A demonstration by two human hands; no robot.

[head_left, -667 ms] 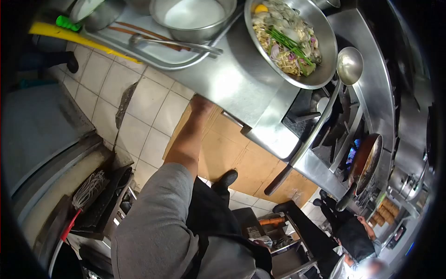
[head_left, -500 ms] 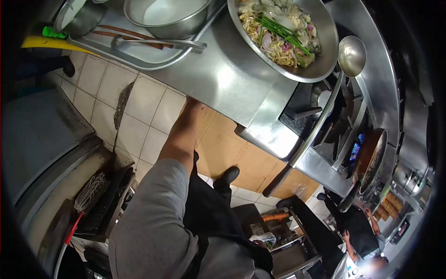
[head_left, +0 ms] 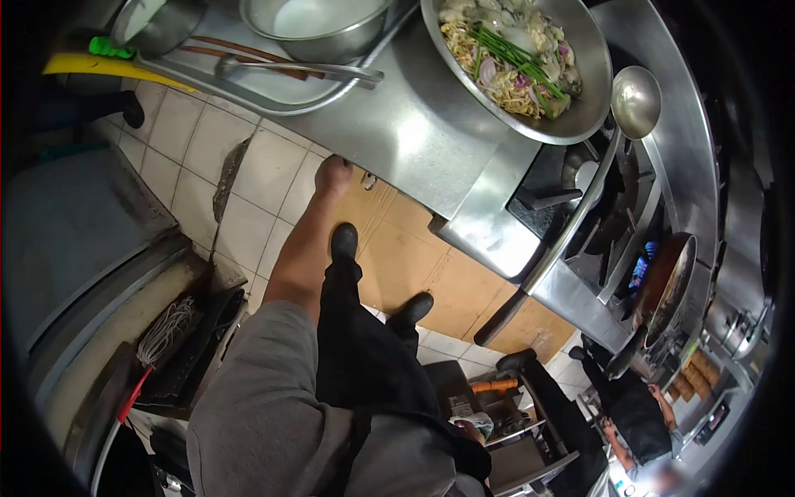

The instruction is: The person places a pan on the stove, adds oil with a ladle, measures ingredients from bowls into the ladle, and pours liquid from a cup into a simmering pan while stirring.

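Note:
My left hand [head_left: 334,175] is closed beside the front edge of the steel counter [head_left: 339,132], with its fingers curled and largely hidden; anything inside it cannot be made out. A small metal piece [head_left: 369,180] shows just right of it, under the edge. On the counter stands a large steel bowl [head_left: 595,91] holding noodles or sprouts, green stalks, onion and oysters. To its left, a tray [head_left: 310,108] bears a bowl of white contents [head_left: 352,45], wooden chopsticks [head_left: 199,51] and a metal utensil [head_left: 348,73]. My right hand is not in view.
A long-handled ladle [head_left: 636,103] lies over the stove [head_left: 613,215]. A pan [head_left: 667,286] sits farther right. A co-worker [head_left: 638,414] is at lower right. A whisk [head_left: 166,331] lies at left; cardboard [head_left: 406,257] covers the floor.
My left hand has come out from under the counter edge and now shows as a closed hand. One of my shoes has come into view below it. The camera view has shifted slightly.

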